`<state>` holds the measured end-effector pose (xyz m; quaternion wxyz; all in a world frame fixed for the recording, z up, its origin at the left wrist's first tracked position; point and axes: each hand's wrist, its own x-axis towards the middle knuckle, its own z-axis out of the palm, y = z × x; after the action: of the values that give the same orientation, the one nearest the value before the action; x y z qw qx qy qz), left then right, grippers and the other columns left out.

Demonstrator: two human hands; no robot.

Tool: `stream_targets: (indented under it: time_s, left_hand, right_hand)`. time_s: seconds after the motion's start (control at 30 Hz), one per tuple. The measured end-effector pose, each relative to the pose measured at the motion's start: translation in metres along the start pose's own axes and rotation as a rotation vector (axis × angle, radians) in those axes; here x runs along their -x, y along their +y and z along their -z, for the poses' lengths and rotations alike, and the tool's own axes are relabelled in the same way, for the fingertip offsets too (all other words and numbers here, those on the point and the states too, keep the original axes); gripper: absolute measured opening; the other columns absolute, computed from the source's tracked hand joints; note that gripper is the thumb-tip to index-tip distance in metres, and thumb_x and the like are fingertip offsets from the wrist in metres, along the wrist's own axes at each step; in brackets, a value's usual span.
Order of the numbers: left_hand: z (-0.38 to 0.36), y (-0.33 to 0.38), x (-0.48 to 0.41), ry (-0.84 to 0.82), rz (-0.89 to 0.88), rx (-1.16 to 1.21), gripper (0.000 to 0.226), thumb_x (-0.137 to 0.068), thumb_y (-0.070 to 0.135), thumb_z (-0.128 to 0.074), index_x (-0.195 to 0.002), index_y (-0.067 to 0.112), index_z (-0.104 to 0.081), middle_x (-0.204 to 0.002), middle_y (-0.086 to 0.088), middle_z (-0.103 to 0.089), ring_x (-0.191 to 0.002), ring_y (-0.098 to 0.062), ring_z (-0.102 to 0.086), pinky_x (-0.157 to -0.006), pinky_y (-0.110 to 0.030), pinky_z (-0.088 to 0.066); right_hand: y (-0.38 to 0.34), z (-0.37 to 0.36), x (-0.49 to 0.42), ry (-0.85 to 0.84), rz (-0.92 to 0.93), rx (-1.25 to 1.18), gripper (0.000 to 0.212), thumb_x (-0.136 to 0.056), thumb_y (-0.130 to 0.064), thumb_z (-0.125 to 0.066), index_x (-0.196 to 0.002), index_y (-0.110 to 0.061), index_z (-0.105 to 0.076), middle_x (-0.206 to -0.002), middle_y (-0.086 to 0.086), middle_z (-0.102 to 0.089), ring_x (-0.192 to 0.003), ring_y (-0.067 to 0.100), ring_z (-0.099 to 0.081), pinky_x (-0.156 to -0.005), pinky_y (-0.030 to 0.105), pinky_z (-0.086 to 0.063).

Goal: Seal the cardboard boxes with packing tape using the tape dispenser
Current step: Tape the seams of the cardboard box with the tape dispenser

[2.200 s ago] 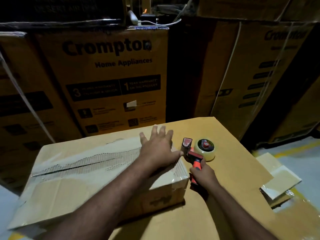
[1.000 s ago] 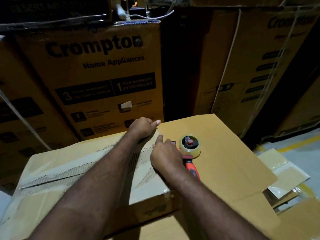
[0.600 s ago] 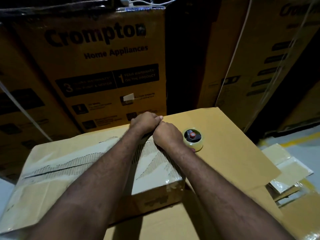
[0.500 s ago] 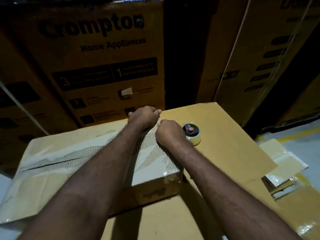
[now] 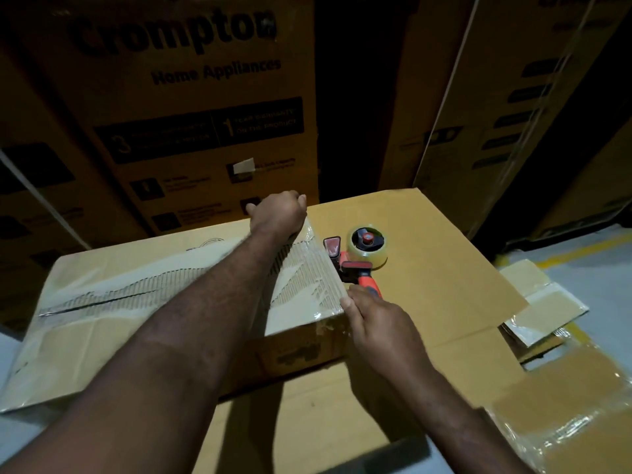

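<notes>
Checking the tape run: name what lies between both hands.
Head view: the right top edge of the box, clear tape over torn corrugation, from left hand to right hand; tape dispenser lies beside.
</notes>
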<state>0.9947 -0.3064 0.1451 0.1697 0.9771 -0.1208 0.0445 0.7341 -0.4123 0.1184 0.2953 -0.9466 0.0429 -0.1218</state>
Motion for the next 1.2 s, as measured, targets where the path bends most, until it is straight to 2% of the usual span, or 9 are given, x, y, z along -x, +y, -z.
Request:
stream_targets:
  time_s: [0.1, 0.3, 0.5, 0.67, 0.8, 0.9, 1.03, 1.1, 1.2]
  left_hand:
    - [-0.005, 0.002, 0.004, 0.065, -0.015, -0.024, 0.044, -0.107, 0.047, -0.029, -0.113, 0.023, -0.066, -0.103, -0.004, -0.070, -0.095, -0.030, -0.061, -0.099, -0.054, -0.032]
    - [-0.002, 0.004, 0.015, 0.039, -0.052, -0.047, 0.043, -0.109, 0.046, -0.028, -0.114, 0.021, -0.062, -0.106, -0.007, -0.069, -0.096, -0.030, -0.061, -0.093, -0.050, -0.034]
    - [0.009, 0.006, 0.018, -0.111, -0.105, -0.083, 0.053, -0.107, 0.054, -0.028, -0.137, 0.021, -0.057, -0.136, -0.009, -0.062, -0.124, -0.031, -0.056, -0.099, -0.045, -0.037]
    - [0.015, 0.002, 0.024, -0.176, -0.185, -0.067, 0.055, -0.106, 0.057, -0.035, -0.143, 0.020, -0.054, -0.144, -0.008, -0.057, -0.132, -0.031, -0.051, -0.107, -0.044, -0.036]
    - [0.024, -0.008, 0.036, -0.219, -0.177, -0.067, 0.065, -0.104, 0.061, -0.033, -0.158, 0.025, -0.033, -0.163, -0.002, -0.036, -0.149, -0.030, -0.032, -0.120, -0.050, -0.024]
    - [0.030, -0.021, 0.044, -0.243, -0.179, -0.153, 0.068, -0.104, 0.064, -0.024, -0.162, 0.029, -0.021, -0.169, 0.004, -0.021, -0.155, -0.022, -0.019, -0.123, -0.056, -0.007]
    - [0.050, -0.048, 0.063, -0.302, -0.091, -0.198, 0.068, -0.103, 0.066, -0.023, -0.162, 0.035, -0.013, -0.171, 0.007, -0.007, -0.157, -0.022, -0.005, -0.122, -0.064, 0.000]
    - [0.066, -0.074, 0.075, -0.301, 0.005, -0.186, 0.066, -0.104, 0.065, -0.027, -0.162, 0.035, -0.018, -0.171, 0.007, -0.007, -0.157, -0.023, -0.006, -0.121, -0.066, -0.003]
    - [0.091, -0.118, 0.103, -0.200, 0.154, -0.162, 0.059, -0.104, 0.058, -0.039, -0.155, 0.028, -0.037, -0.169, 0.000, -0.021, -0.154, -0.028, -0.018, -0.119, -0.066, -0.019]
  right_hand:
    - [0.006, 0.006, 0.005, -0.131, 0.048, -0.133, 0.046, -0.096, -0.052, -0.054, -0.139, -0.034, -0.051, -0.134, -0.018, -0.058, -0.105, 0.005, -0.057, -0.082, 0.029, -0.049]
    - [0.005, 0.002, 0.000, -0.180, -0.097, -0.101, 0.040, -0.091, -0.050, -0.065, -0.119, -0.027, -0.047, -0.098, -0.017, -0.054, -0.087, 0.012, -0.055, -0.064, 0.031, -0.039]
    - [0.008, -0.001, 0.002, -0.253, -0.106, -0.215, 0.063, -0.080, -0.048, -0.077, -0.126, -0.028, -0.040, -0.103, -0.026, -0.046, -0.105, 0.006, -0.053, -0.084, 0.030, -0.050]
    - [-0.004, -0.002, 0.001, -0.174, -0.145, -0.228, 0.055, -0.081, -0.048, -0.077, -0.114, -0.023, -0.041, -0.087, -0.024, -0.044, -0.090, 0.006, -0.049, -0.058, 0.012, -0.035]
    - [-0.006, 0.001, -0.002, -0.194, -0.123, -0.193, 0.048, -0.084, -0.040, -0.077, -0.109, -0.020, -0.041, -0.082, -0.023, -0.039, -0.088, 0.011, -0.046, -0.055, 0.012, -0.030]
    - [-0.006, 0.007, -0.008, -0.249, -0.123, -0.185, 0.045, -0.084, -0.034, -0.077, -0.105, -0.024, -0.039, -0.083, -0.020, -0.043, -0.091, 0.014, -0.050, -0.064, 0.023, -0.041]
    - [0.002, 0.019, -0.018, -0.312, -0.105, -0.177, 0.047, -0.083, -0.025, -0.079, -0.119, -0.020, -0.050, -0.084, -0.020, -0.052, -0.080, -0.003, -0.053, -0.064, 0.021, -0.044]
    - [0.005, 0.027, -0.019, -0.319, -0.085, -0.148, 0.050, -0.085, -0.027, -0.078, -0.127, -0.023, -0.054, -0.091, -0.019, -0.060, -0.078, -0.007, -0.053, -0.060, 0.015, -0.040]
    - [0.001, 0.041, -0.018, -0.275, -0.055, -0.126, 0.059, -0.084, -0.040, -0.077, -0.136, -0.029, -0.052, -0.121, -0.009, -0.064, -0.098, 0.009, -0.062, -0.079, 0.027, -0.051]
